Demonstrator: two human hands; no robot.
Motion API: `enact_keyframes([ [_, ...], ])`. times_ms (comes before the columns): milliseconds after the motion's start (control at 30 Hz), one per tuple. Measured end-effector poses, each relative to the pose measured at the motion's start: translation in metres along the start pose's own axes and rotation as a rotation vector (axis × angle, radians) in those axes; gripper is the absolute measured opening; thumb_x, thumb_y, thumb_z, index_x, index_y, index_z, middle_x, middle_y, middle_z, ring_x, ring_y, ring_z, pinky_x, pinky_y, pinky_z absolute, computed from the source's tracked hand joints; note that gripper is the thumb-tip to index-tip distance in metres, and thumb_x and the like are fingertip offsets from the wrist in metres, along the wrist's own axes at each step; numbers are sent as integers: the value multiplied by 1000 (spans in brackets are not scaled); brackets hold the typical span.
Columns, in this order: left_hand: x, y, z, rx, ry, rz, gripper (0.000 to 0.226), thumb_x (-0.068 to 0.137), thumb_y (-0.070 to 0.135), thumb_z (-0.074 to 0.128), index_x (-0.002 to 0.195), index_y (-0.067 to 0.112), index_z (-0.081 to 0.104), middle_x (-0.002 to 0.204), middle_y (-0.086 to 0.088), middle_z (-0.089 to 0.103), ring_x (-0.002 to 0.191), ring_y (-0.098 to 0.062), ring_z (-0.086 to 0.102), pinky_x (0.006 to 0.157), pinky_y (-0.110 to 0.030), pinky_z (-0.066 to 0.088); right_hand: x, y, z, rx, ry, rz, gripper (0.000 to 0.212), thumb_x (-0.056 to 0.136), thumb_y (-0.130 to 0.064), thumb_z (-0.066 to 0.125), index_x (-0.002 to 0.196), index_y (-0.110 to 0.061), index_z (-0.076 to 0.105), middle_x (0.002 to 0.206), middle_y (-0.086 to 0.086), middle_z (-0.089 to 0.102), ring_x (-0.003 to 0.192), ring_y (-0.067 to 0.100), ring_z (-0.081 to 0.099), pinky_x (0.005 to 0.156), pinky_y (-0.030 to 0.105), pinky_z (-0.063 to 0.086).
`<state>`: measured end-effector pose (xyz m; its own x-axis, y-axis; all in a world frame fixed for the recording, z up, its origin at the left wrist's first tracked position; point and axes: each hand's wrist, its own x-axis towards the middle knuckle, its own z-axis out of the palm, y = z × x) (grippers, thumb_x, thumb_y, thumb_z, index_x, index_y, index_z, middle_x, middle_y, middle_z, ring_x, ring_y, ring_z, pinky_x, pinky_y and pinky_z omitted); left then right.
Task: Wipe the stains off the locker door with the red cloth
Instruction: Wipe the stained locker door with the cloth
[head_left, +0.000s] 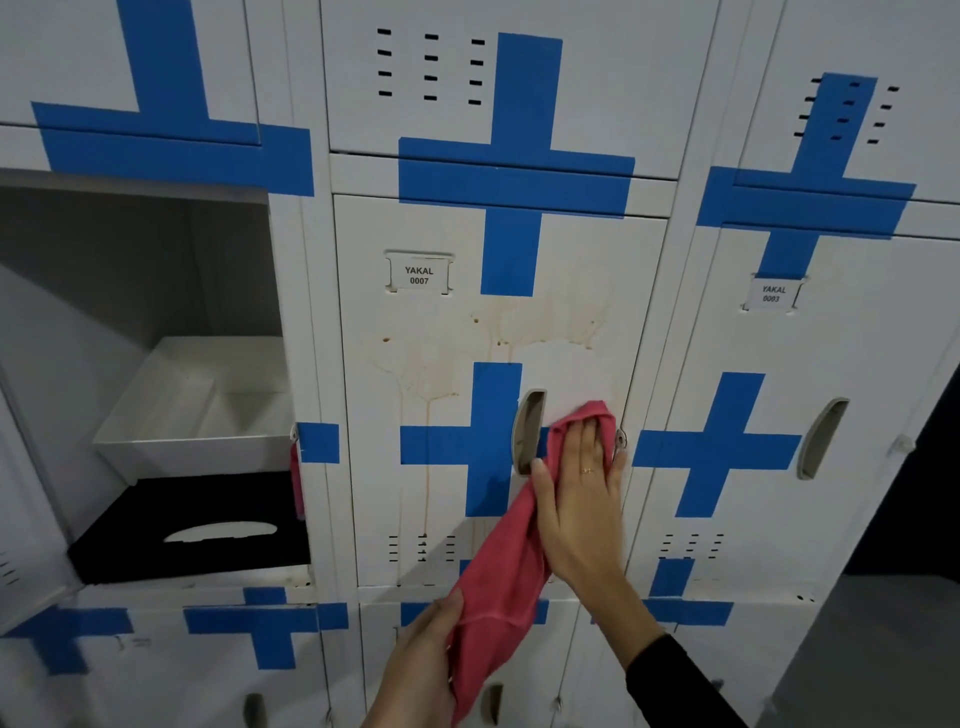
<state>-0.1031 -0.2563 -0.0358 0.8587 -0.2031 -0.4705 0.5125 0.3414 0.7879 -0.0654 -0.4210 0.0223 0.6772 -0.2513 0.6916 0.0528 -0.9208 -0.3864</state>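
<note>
The white locker door (447, 467) labelled YAKAL 0007 carries blue tape crosses and brownish stains (431, 364) with drip lines running down its middle. My right hand (582, 499) lies flat on the door beside the recessed handle (529, 436) and presses the top of the red cloth (504, 571) against the metal. The cloth hangs down to the left. My left hand (421, 670) grips its lower end below the door. A patch above my right hand looks cleaner than the stained area.
An open locker at the left holds a white tray (192, 415) and a black tissue box (192, 525); its door (26, 519) swings out at the far left. Shut lockers surround the stained one, including YAKAL 0003 (810, 389) at the right.
</note>
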Motion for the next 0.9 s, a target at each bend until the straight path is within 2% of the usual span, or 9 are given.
enact_keyframes([
  [33, -5, 1, 1, -26, -17, 22, 13, 88, 26, 59, 83, 14, 60, 89, -9, 63, 86, -27, 59, 68, -34, 48, -1, -3, 1, 23, -7, 16, 79, 96, -62, 9, 154, -8, 5, 155, -7, 2, 144, 0, -19, 117, 28, -17],
  [100, -7, 4, 2, -59, -33, 55, 13, 88, 24, 59, 89, 13, 63, 91, -11, 66, 87, -28, 61, 67, -34, 48, -15, 1, 9, 11, -87, 7, 79, 96, -64, 8, 155, -11, 4, 160, -3, 4, 147, 6, -9, 119, 31, -15],
  [233, -3, 7, 1, 3, 45, 7, 34, 90, 25, 54, 115, 2, 58, 81, -6, 59, 74, -22, 54, 63, -33, 42, -37, 21, 15, -75, -179, -26, 76, 95, -66, 1, 153, -18, 4, 161, 2, 17, 146, 6, 0, 118, 30, -15],
  [333, -5, 4, 2, 12, 10, 4, 19, 88, 27, 57, 90, 8, 62, 87, -8, 62, 82, -26, 57, 70, -36, 46, -14, 18, 4, -62, -99, -46, 75, 97, -63, 7, 155, -15, 7, 160, -2, 11, 147, 6, -2, 118, 29, -15],
  [433, -10, 2, 2, -3, -3, 6, 16, 85, 31, 60, 87, 16, 62, 96, -10, 65, 96, -31, 59, 86, -42, 49, -6, 16, 1, -15, -69, -43, 75, 98, -62, 13, 155, -13, 8, 158, -6, 5, 148, 8, -2, 118, 28, -15],
  [500, -10, 6, 5, -5, -2, 13, 15, 85, 28, 61, 91, 15, 63, 98, -10, 65, 96, -30, 59, 82, -40, 49, -19, 23, 7, -8, -113, -23, 76, 96, -65, 10, 154, -15, 8, 158, -5, 8, 148, 8, 0, 119, 29, -13],
  [600, -8, 7, 0, 30, 11, 24, 22, 89, 18, 57, 103, 2, 63, 109, -18, 62, 76, -24, 54, 80, -38, 47, -35, 39, 13, -54, -178, -34, 74, 96, -66, 7, 153, -20, 4, 159, -4, 11, 148, 8, 2, 119, 30, -13],
  [700, -15, 8, 9, 21, 7, -15, 15, 89, 20, 58, 85, 7, 64, 99, -14, 65, 76, -24, 57, 65, -32, 45, -22, 40, 5, -47, -148, -71, 71, 96, -64, 5, 153, -21, 2, 159, -6, 7, 146, 2, -6, 119, 31, -14],
  [900, -26, 10, 15, -17, -41, 17, 12, 88, 22, 58, 81, 11, 60, 87, -8, 63, 80, -25, 58, 63, -33, 44, -26, 51, 5, -35, -153, -90, 69, 98, -61, 10, 154, -19, 6, 159, -2, 12, 147, 4, -2, 121, 39, -5],
])
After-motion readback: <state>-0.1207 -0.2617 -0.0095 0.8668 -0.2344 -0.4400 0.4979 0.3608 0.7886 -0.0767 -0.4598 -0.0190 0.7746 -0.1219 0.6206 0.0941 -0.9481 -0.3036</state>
